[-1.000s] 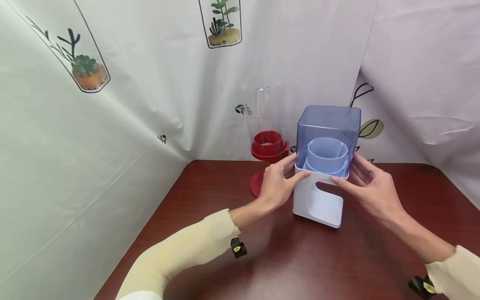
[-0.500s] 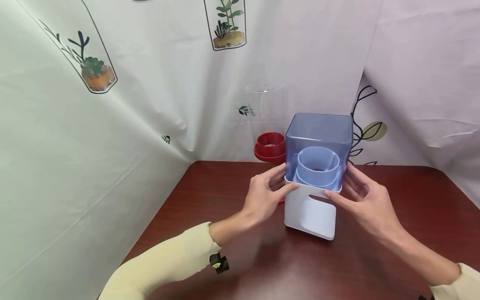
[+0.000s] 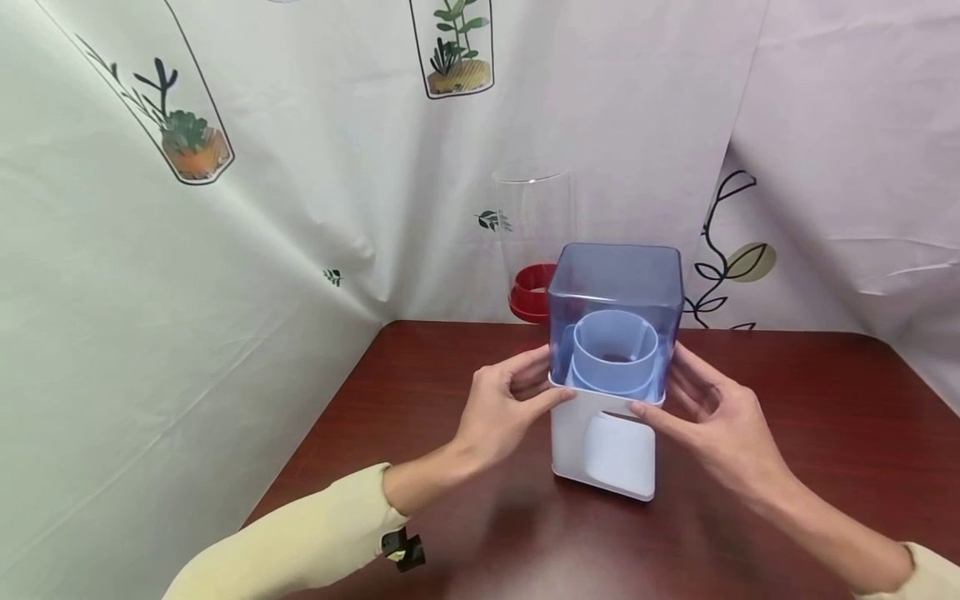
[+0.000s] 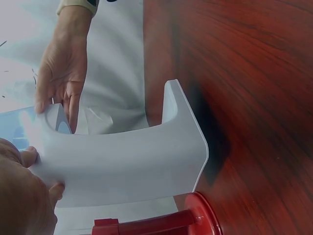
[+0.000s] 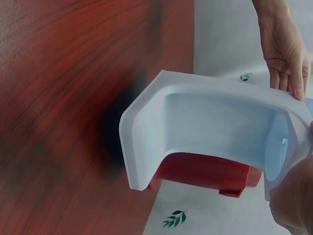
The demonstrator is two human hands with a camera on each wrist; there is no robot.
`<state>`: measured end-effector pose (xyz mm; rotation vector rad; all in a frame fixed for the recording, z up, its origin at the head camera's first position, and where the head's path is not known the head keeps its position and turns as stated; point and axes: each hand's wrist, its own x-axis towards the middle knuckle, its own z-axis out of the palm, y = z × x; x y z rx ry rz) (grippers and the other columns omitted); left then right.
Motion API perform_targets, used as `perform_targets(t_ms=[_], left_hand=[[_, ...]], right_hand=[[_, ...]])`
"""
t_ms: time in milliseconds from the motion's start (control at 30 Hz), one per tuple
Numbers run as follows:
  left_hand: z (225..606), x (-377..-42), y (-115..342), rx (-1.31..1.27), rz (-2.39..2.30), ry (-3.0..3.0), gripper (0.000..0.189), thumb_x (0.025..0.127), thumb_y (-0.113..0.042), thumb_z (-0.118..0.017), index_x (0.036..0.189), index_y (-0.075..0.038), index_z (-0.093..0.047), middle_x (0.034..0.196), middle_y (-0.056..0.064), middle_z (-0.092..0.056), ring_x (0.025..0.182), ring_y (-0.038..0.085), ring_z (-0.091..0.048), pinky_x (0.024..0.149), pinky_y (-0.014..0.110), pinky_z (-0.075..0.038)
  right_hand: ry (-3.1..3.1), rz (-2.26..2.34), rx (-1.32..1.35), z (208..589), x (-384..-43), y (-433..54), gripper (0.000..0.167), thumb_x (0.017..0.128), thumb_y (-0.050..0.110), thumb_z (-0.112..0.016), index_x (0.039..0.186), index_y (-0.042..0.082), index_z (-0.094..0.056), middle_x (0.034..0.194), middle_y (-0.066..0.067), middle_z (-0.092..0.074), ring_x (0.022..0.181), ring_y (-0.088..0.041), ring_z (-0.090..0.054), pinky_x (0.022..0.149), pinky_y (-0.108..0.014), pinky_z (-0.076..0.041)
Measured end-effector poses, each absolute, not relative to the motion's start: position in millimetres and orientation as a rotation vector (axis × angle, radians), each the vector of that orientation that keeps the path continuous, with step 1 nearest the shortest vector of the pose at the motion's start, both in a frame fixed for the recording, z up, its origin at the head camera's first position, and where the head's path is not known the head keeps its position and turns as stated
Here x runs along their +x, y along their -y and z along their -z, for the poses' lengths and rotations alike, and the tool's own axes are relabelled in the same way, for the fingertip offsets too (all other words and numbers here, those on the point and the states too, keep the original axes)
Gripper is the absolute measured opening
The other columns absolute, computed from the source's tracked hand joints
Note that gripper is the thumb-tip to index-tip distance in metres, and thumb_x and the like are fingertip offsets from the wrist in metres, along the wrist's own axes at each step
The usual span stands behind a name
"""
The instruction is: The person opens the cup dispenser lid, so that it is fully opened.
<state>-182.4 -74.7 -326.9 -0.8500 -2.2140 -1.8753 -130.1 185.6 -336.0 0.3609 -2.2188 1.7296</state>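
Note:
In the head view both hands hold a dispenser made of a white C-shaped stand [image 3: 572, 433] under a see-through blue square container [image 3: 618, 275]. Inside the container stands a round blue ring [image 3: 613, 377]. My left hand [image 3: 495, 408] grips the left side where container and stand meet, thumb on the white front. My right hand [image 3: 723, 425] grips the right side the same way. The stand's base hangs close over the table, a dark shadow below it in both wrist views. Its hollow inner side [image 5: 215, 127] faces the right wrist camera.
Behind the dispenser, partly hidden, stands another one with a red holder [image 3: 527, 307] and a tall clear cylinder [image 3: 531, 217]; its red foot [image 4: 203, 215] shows in the left wrist view. A dark red wooden table [image 3: 435, 375] meets a white printed cloth [image 3: 300, 167] behind.
Both hands have carried the dispenser left and towards me across the table. It now covers more of the red holder behind it. The grip looks the same.

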Motion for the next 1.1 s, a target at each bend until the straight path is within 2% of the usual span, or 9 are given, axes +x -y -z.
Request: perform_targets(t_ms=[167,367,567,767,1100], left_hand=[[329,-180,82,-0.852,1.888,2.203,0.060,0.086,-0.005,-0.089,0.142,-0.007,-0.068,0.130,0.007,-0.074,0.114,0.018,-0.074,0.091,0.033,-0.060],[333,-177,91,-0.845,1.904,2.228,0.060,0.085,-0.005,-0.089,0.142,-0.008,-0.068,0.130,0.006,-0.074,0.113,0.019,-0.074,0.090,0.034,-0.060],[334,-176,98,-0.843,1.926,2.215,0.060,0.084,-0.004,-0.090,0.141,-0.006,-0.069,0.129,0.007,-0.074,0.114,0.020,-0.074,0.090,0.035,-0.060],[336,-175,103,-0.837,1.935,2.211,0.060,0.083,-0.001,-0.090,0.140,-0.004,-0.069,0.129,0.008,-0.074,0.114,0.021,-0.074,0.089,0.036,-0.061],[341,-173,107,-0.800,1.922,2.252,0.062,0.083,-0.006,-0.091,0.141,-0.007,-0.069,0.128,0.006,-0.075,0.113,0.019,-0.074,0.089,0.035,-0.061]], right_hand=[[2.249,-1.734,0.355,338,-127,-182,0.091,0.090,0.013,-0.088,0.165,0.012,-0.038,0.161,-0.018,-0.047,0.139,-0.025,-0.055,0.095,-0.019,-0.052],[2.255,-1.751,0.362,341,-126,-177,0.092,0.089,0.013,-0.089,0.165,0.011,-0.037,0.162,-0.017,-0.045,0.140,-0.026,-0.053,0.096,-0.020,-0.051],[2.275,-1.742,0.352,343,-125,-173,0.094,0.088,0.016,-0.090,0.165,0.010,-0.037,0.162,-0.016,-0.046,0.141,-0.034,-0.051,0.096,-0.022,-0.052],[2.281,-1.739,0.353,345,-125,-169,0.095,0.087,0.015,-0.091,0.165,0.007,-0.037,0.161,-0.017,-0.047,0.140,-0.035,-0.052,0.096,-0.020,-0.052],[2.288,-1.735,0.352,350,-127,-168,0.096,0.085,0.014,-0.092,0.163,0.003,-0.038,0.161,-0.019,-0.047,0.140,-0.041,-0.051,0.097,-0.020,-0.051]])
